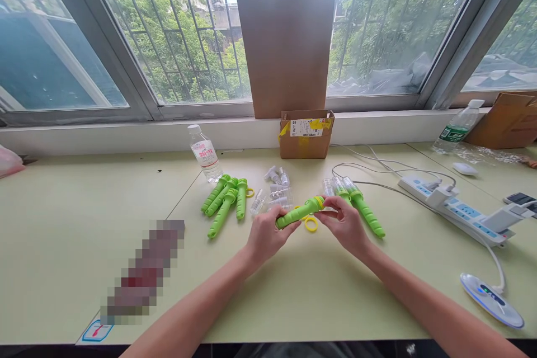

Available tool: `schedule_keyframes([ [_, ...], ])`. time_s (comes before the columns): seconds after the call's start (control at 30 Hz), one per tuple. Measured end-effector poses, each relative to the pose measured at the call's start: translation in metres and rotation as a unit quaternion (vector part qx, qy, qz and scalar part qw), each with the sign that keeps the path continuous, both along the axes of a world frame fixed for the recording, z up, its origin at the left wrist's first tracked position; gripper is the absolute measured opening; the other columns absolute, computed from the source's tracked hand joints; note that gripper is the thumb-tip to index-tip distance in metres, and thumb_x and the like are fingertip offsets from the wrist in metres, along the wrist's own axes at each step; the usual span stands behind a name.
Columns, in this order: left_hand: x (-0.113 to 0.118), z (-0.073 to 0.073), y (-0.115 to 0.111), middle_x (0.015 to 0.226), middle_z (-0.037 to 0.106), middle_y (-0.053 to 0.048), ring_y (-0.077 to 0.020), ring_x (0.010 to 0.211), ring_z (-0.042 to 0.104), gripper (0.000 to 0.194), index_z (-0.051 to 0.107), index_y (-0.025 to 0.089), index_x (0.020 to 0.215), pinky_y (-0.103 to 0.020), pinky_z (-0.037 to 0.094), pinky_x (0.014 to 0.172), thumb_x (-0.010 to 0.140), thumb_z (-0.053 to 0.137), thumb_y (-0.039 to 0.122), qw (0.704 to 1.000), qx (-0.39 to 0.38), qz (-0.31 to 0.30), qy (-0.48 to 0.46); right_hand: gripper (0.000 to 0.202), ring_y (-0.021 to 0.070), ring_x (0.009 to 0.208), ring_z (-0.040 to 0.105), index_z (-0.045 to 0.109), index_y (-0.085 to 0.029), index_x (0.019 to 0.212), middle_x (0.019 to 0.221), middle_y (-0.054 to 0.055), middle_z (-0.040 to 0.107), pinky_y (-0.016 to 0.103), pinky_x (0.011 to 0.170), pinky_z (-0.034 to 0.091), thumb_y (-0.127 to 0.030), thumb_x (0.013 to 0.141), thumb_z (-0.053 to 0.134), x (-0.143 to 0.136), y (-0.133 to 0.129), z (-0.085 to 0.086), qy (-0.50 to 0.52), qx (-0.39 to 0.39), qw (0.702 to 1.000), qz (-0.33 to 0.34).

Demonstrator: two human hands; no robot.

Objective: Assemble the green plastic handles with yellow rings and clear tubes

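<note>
My left hand (267,235) is wrapped round a green plastic handle (297,213), which tilts up to the right above the table. A yellow ring (320,202) sits at the upper end of this handle, and the fingers of my right hand (344,222) pinch it there. Two loose yellow rings lie just below, the clearer one being a small hoop (311,224). Behind my hands is a cluster of clear plastic tubes (280,193). Right of them lie green handles with clear tubes fitted on their ends, one a long piece (367,212).
Several green handles (222,212) lie to the left beside a water bottle (205,154). A small cardboard box (306,137) stands at the back before a tall cardboard sheet (289,45). Cables, a power strip (457,210) and a white oval device (491,300) occupy the right side.
</note>
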State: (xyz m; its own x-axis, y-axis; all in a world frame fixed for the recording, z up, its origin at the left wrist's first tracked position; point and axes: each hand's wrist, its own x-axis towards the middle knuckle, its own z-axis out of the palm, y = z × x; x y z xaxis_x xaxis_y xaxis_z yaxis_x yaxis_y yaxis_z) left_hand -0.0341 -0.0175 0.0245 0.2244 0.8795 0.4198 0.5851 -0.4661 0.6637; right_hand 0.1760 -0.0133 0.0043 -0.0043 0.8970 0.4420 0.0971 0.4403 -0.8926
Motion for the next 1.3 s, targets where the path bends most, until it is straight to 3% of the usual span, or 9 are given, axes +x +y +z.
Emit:
schedule_keyframes([
  [0.2,0.000,0.005,0.001,0.058,0.051,0.004,-0.0080,0.050,0.045,0.036,0.050,0.018,0.070,-0.020,0.033,0.047,0.076,0.065,0.049,0.991,-0.103,-0.014,-0.087,0.025,0.0215,0.093,0.067,0.055,-0.021,0.091,0.108,0.006,0.064,0.041,0.085,0.060,-0.032,0.077,0.073,0.002,-0.001,0.001,-0.046,-0.010,0.999,-0.002],
  [0.43,0.002,0.011,-0.001,0.048,0.047,0.008,-0.0061,0.035,0.038,0.041,0.043,0.020,0.071,-0.019,0.028,0.036,0.072,0.068,0.053,0.943,-0.278,-0.021,-0.182,0.021,0.0227,0.100,0.066,0.054,-0.022,0.089,0.110,0.006,0.066,0.041,0.085,0.060,-0.032,0.079,0.070,0.002,-0.001,0.002,-0.060,-0.016,0.998,-0.001],
  [0.57,0.003,0.011,0.001,0.049,0.047,0.007,-0.0067,0.036,0.038,0.041,0.042,0.020,0.072,-0.019,0.028,0.037,0.075,0.063,0.056,0.926,-0.327,-0.026,-0.187,0.020,0.0226,0.098,0.066,0.056,-0.021,0.088,0.108,0.007,0.066,0.040,0.084,0.060,-0.032,0.079,0.070,0.001,0.000,0.000,-0.054,-0.017,0.998,-0.004],
  [0.63,0.003,0.008,0.002,0.055,0.051,0.006,-0.0078,0.040,0.043,0.039,0.045,0.020,0.074,-0.020,0.032,0.040,0.076,0.062,0.055,0.947,-0.279,-0.025,-0.157,0.019,0.0231,0.097,0.067,0.057,-0.021,0.087,0.108,0.007,0.066,0.040,0.082,0.061,-0.033,0.078,0.070,0.001,0.000,0.000,-0.053,-0.017,0.998,-0.012],
  [0.77,0.001,0.000,0.005,0.070,0.058,0.003,-0.0107,0.056,0.052,0.030,0.052,0.020,0.085,-0.022,0.039,0.053,0.074,0.068,0.043,0.998,-0.055,0.000,-0.041,0.020,0.0237,0.097,0.066,0.058,-0.020,0.086,0.107,0.007,0.067,0.039,0.079,0.062,-0.033,0.078,0.071,0.000,-0.001,0.000,-0.036,-0.010,0.999,-0.026],
  [0.93,-0.004,-0.005,0.006,0.074,0.063,-0.002,-0.0122,0.059,0.055,0.018,0.058,0.020,0.083,-0.023,0.039,0.056,0.083,0.060,0.038,0.991,0.107,0.024,0.074,0.022,0.0229,0.091,0.067,0.057,-0.020,0.088,0.108,0.008,0.066,0.040,0.076,0.062,-0.035,0.077,0.071,-0.001,-0.003,0.003,-0.029,-0.012,0.999,-0.023],
  [1.13,-0.004,-0.004,0.003,0.064,0.063,-0.001,-0.0106,0.049,0.050,0.025,0.060,0.020,0.079,-0.023,0.037,0.052,0.083,0.060,0.044,0.989,0.102,0.027,0.101,0.027,0.0235,0.094,0.065,0.056,-0.022,0.092,0.103,0.007,0.064,0.041,0.076,0.063,-0.039,0.077,0.071,-0.001,-0.002,0.002,-0.051,-0.003,0.998,-0.022],
  [1.3,-0.002,-0.002,0.000,0.056,0.057,0.002,-0.0094,0.047,0.043,0.032,0.055,0.019,0.070,-0.023,0.033,0.049,0.081,0.059,0.048,0.996,0.049,0.021,0.072,0.024,0.0222,0.094,0.065,0.056,-0.023,0.090,0.100,0.005,0.064,0.039,0.078,0.062,-0.039,0.078,0.069,-0.001,-0.002,0.003,-0.043,-0.013,0.999,-0.016],
])
